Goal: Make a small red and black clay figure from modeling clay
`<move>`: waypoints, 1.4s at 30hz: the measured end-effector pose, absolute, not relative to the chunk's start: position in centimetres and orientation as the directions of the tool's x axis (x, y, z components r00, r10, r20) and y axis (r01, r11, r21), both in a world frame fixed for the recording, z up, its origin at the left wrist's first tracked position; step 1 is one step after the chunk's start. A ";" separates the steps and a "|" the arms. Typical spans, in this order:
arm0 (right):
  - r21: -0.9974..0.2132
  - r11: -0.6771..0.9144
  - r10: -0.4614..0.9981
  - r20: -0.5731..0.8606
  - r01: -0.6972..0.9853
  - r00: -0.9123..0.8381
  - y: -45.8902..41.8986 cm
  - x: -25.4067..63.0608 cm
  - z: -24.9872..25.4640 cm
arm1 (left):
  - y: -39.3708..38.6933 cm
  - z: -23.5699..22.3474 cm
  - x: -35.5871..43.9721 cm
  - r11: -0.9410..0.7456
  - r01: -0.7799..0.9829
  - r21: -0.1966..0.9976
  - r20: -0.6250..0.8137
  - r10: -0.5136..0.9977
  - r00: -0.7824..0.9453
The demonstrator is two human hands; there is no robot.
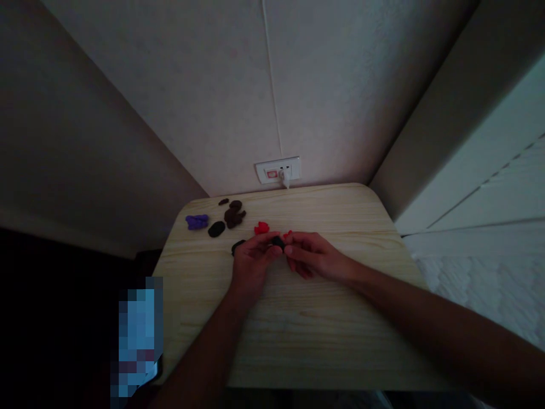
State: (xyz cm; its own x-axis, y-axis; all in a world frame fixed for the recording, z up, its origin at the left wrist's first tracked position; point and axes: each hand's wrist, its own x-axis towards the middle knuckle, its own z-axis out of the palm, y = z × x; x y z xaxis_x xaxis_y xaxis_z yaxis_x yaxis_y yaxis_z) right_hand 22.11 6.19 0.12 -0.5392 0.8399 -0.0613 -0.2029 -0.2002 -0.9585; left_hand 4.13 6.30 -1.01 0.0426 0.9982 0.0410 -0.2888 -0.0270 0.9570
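Between the fingertips of both hands is a small black lump (278, 243), which looks like modelling clay. My left hand (254, 262) pinches it from the left with thumb and fingers. From the right, my right hand (313, 254) grips it with thumb and forefinger, the other fingers curled below. Just beyond my left fingers lies a red clay piece (261, 228). A smaller red bit (288, 234) shows by my right fingertips; whether it is held or lying there I cannot tell. Another black piece (238, 246) is partly hidden behind my left hand.
Farther left on the wooden table (332, 335) are a purple lump (196, 221), a flat black disc (217, 229) and several brown pieces (234, 216). A wall socket (277, 170) with a white plug is behind the table. A blurred-out bright screen (138, 335) is at the lower left.
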 end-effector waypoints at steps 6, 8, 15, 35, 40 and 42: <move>-0.997 -0.034 0.934 -0.009 -0.063 -0.356 6.0 22.4 0.3 | 6.0 -0.4 3.8 -0.223 -0.014 0.975 0.223 0.973 0.050; -0.999 -0.004 0.933 0.013 -0.046 -0.360 5.9 22.4 0.5 | 5.9 -0.3 3.9 -0.297 0.044 0.954 0.293 0.953 0.072; -0.999 0.032 0.920 0.023 0.017 -0.390 5.9 22.4 0.4 | 5.6 -1.2 3.9 -0.417 0.194 0.888 0.403 0.909 0.106; -0.984 -0.039 0.889 0.044 -0.172 -0.455 6.1 22.3 0.4 | 6.2 -0.3 4.0 -0.161 -0.051 0.986 0.166 0.980 0.109; -0.992 -0.016 0.875 0.045 -0.122 -0.482 5.8 22.4 0.2 | 6.4 -0.5 3.7 -0.162 -0.039 0.986 0.165 0.980 0.111; -0.996 0.004 0.869 0.047 -0.089 -0.493 5.6 22.4 0.2 | 6.4 -0.7 3.6 -0.166 -0.044 0.985 0.170 0.980 0.104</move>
State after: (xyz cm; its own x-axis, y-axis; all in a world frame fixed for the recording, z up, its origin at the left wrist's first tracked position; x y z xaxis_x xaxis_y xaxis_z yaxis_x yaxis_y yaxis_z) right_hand 22.44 5.61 0.21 -0.4931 0.8687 0.0474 -0.0888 0.0040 -0.9960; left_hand 3.56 6.38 -0.71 0.1037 0.9800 0.1698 -0.0439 -0.1661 0.9851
